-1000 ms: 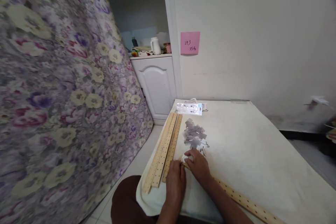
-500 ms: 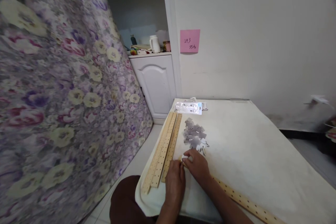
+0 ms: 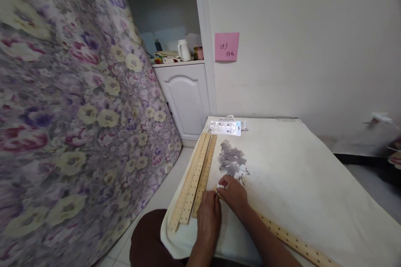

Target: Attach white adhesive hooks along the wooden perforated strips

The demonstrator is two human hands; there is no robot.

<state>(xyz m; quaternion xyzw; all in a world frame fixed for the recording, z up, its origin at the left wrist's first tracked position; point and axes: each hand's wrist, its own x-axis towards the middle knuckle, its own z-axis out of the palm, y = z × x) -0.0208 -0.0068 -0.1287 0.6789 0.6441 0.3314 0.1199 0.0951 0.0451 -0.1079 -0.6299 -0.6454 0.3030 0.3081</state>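
The fingers of my right hand (image 3: 233, 195) are pinching a small white piece (image 3: 220, 186), their tips closing narrowly around it. The fingers of my left hand (image 3: 209, 212) are bending in just beside them, at the end of a holed wooden strip (image 3: 291, 240); my own knuckles are hiding their tips, so I cannot tell whether they are gripping it. This strip is passing beneath my right forearm and running toward the lower right corner of the view, flat on the cloth-covered bench (image 3: 307, 175).

Just beyond my right hand, some white tags with metal clips (image 3: 242, 174) are lying against a cluster of grey square tags (image 3: 231, 158). To the left, more holed wooden strips (image 3: 193, 183) are lying side by side, lengthwise along the bench edge. At the far end, a clear package (image 3: 224, 127) is resting flat, with small metal items showing inside.

Farther out, a pink note (image 3: 227, 46) is hanging on the wall, a white jug (image 3: 184, 50) is standing on a cabinet (image 3: 184, 96), and a flowered curtain (image 3: 72, 104) is filling the left side.
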